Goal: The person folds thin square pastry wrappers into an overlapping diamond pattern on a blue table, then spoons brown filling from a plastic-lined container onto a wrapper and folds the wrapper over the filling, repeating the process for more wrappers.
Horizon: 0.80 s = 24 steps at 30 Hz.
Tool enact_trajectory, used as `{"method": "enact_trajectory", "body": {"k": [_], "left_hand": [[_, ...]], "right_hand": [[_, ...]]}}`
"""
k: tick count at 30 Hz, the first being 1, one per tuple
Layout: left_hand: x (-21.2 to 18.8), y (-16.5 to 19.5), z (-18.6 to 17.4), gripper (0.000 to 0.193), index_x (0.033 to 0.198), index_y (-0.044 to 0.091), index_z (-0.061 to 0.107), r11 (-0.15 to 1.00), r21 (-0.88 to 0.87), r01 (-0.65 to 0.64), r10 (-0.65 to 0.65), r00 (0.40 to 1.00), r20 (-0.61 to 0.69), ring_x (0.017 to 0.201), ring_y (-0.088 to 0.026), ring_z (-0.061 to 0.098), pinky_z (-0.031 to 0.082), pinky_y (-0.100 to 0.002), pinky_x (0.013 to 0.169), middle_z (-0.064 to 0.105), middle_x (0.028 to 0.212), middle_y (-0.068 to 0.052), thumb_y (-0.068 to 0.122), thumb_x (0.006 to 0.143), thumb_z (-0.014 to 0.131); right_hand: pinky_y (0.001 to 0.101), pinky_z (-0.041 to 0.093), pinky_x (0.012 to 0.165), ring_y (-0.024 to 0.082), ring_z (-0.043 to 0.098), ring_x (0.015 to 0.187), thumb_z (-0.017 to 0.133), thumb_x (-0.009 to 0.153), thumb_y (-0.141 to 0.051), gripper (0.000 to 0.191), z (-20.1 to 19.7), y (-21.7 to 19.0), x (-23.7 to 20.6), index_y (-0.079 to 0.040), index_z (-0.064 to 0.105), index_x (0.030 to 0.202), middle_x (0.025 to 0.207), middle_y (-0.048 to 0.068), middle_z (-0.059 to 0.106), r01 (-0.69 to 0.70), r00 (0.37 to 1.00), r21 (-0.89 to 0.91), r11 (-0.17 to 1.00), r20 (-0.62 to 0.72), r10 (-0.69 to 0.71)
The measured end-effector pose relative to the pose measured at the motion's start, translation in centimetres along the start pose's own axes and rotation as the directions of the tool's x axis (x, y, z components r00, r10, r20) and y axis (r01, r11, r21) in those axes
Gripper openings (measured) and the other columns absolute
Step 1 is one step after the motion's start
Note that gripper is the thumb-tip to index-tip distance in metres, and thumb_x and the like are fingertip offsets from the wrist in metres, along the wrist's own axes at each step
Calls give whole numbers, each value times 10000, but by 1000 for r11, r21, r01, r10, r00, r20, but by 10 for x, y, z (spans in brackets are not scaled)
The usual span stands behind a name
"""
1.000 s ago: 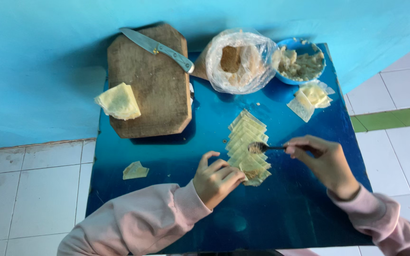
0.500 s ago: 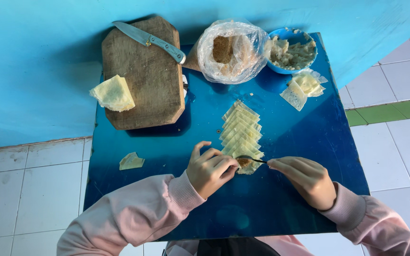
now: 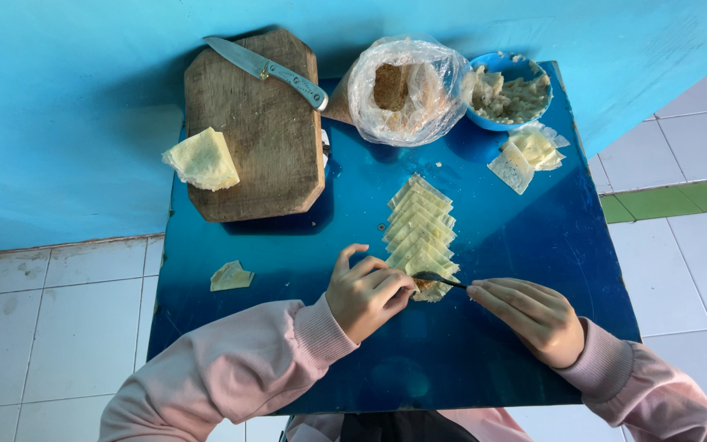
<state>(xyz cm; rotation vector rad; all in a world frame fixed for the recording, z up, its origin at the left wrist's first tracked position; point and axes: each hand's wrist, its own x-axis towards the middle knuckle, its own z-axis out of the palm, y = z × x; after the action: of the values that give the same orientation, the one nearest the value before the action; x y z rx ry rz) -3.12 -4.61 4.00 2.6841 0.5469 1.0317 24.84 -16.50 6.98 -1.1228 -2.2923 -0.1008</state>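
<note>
Scrap of wrapper (image 3: 231,276) lies alone at the table's (image 3: 533,344) left edge, well apart from your hands. Behind it, a folded stack of sheets (image 3: 202,158) overhangs the left side of the board (image 3: 255,131), and a knife (image 3: 267,69) lies across the board's far corner, blade to the left.

Your left hand (image 3: 366,290) is curled over the near end of the wrapper row (image 3: 421,233). Its fingertips pinch the nearest wrapper; how tightly, you cannot tell from here. The row sits mid-table, sheets overlapped like shingles. Its long axis runs from your hands away toward the bag (image 3: 407,86), and the corners point toward the far edge.

Your right hand (image 3: 529,315) holds a spoon (image 3: 439,280) in loosely closed fingers. The spoon lies almost level, handle to the right, bowl pointing left and touching the nearest wrapper, just beside your left fingertips.

Judgement: filling is being laid on the nearest wrapper. The next move calls for a clean release of the filling from the spoon while your left hand keeps the sheet flat.

Further right, the bowl (image 3: 507,92) of filling stands at the far corner, with two loose wrappers (image 3: 525,155) just in front of it.
</note>
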Motion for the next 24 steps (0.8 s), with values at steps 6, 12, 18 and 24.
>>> {"method": "enact_trajectory", "body": {"k": [6, 12, 18, 24], "left_hand": [[1, 0, -1, 204, 941, 183, 701, 1000, -4, 1, -1, 1000, 5, 875, -115, 681, 409, -511, 1063, 756, 929, 76, 163, 831, 871], [2, 2, -6, 208, 948, 185, 697, 1000, -3, 1, -1, 1000, 3, 889, -117, 681, 407, -508, 1070, 755, 941, 76, 160, 832, 867], [6, 4, -7, 218, 994, 174, 704, 1000, -3, -13, 13, 1000, 4, 924, -156, 680, 406, -524, 1043, 735, 964, 60, 178, 846, 864], [7, 5, -7, 226, 1034, 167, 710, 999, -10, -32, 32, 999, 18, 981, -183, 654, 404, -538, 1043, 718, 1035, 31, 160, 849, 840]], "right_hand": [[379, 622, 883, 274, 745, 1042, 684, 853, -82, 340, 0, 0, 2, -7, 699, 1185, 1125, 129, 748, -8, 1000, 25, 1000, 4, 8], [340, 636, 826, 251, 764, 983, 712, 852, -48, 300, -2, -4, 8, -19, 711, 1151, 1077, 111, 758, -104, 993, 67, 992, -47, 108], [297, 631, 776, 203, 765, 939, 748, 875, -42, 214, -22, 1, 40, -88, 753, 1085, 1066, 77, 764, -367, 908, 67, 928, -190, 373], [342, 562, 730, 253, 736, 903, 767, 981, -8, 175, -30, 59, 113, -58, 737, 1146, 1043, 111, 740, -308, 906, -63, 949, -324, 272]]}}
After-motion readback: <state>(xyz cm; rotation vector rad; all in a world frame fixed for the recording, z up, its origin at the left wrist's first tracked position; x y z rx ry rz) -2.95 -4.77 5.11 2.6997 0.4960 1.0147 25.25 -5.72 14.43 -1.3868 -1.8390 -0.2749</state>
